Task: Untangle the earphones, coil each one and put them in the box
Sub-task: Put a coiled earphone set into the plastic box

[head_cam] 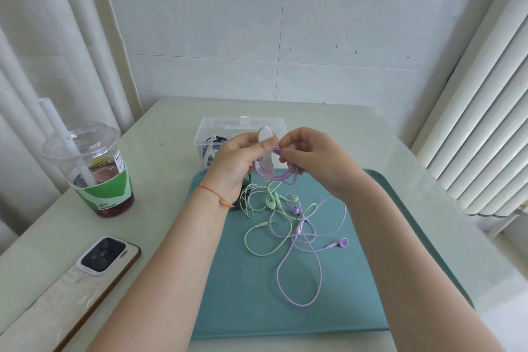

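Above the teal tray (234, 294), my left hand (237, 160) holds a coil of purple earphone cable (274, 174) together with a white strap (265, 134). My right hand (311, 157) pinches the same coil from the right. A second purple earphone (303, 260) lies loose on the tray, crossing a green earphone (265, 220) in a tangle. A small dark object (243, 197) lies under my left wrist. The clear plastic box (243, 126) stands behind my hands with a dark coiled item (211, 146) inside.
A plastic cup (97, 168) with a dark drink, straw and green sleeve stands at the left. A phone (105, 257) lies face down near the front left. A radiator (480, 123) lines the right wall, and curtains (57, 51) hang on the left.
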Tool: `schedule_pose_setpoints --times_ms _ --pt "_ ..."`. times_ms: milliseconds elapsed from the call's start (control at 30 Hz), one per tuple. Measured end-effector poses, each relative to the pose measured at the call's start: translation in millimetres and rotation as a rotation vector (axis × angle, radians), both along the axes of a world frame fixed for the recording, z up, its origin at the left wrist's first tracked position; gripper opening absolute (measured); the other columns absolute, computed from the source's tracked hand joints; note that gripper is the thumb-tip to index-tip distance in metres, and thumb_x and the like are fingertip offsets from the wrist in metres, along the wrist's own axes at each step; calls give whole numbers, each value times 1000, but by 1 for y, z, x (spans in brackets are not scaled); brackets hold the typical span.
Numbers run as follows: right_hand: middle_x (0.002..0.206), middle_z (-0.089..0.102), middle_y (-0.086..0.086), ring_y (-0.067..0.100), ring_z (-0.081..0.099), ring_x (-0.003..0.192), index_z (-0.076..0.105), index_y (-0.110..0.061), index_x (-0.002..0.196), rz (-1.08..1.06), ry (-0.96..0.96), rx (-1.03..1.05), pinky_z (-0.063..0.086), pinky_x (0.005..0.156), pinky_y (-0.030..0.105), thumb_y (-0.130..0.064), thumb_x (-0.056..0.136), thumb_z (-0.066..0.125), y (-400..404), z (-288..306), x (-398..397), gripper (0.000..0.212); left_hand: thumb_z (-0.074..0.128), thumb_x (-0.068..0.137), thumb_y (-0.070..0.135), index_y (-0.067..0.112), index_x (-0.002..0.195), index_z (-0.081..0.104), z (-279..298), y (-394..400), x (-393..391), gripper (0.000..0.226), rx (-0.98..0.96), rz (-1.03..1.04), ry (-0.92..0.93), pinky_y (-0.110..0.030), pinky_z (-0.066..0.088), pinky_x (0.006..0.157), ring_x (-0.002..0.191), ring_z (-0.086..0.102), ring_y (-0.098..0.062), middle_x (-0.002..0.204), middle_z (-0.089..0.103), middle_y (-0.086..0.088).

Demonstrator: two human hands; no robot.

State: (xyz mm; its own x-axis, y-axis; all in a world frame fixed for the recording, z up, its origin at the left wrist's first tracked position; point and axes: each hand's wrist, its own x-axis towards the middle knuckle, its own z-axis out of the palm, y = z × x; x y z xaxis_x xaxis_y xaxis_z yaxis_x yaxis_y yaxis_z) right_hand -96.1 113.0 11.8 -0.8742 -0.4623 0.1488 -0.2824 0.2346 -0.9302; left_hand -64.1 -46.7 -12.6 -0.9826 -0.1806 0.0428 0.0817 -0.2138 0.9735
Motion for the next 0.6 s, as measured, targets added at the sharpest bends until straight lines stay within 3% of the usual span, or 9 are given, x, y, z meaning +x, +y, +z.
schedule_pose_setpoints --times_ms 167,433,600 --pt "73 64 -2 10 53 60 62 -14 93 -8 17 39 44 56 18 -1 90 58 4 -2 -4 14 72 82 12 12 97 73 -1 -4 0 15 73 4 -54 -30 54 76 70 64 -15 81 72 -4" --pt "86 67 6 15 55 66 60 -18 93 -42 15 129 48 62 25 2 86 55 9 -11 -11 22 71 84 8 4 90 69 -4 -4 -3 7 128 128 -37 -29 60 73 76 65 -23 86 70 -14" --pt "86 68 14 24 61 69 61 -9 98 -47 -46 21 54 78 39 2 91 54 11 -16 -15 14 68 87 7 3 94 63 -6 -4 -7 9 211 187 -43 -27 59 66 71 68 -21 89 70 -14"
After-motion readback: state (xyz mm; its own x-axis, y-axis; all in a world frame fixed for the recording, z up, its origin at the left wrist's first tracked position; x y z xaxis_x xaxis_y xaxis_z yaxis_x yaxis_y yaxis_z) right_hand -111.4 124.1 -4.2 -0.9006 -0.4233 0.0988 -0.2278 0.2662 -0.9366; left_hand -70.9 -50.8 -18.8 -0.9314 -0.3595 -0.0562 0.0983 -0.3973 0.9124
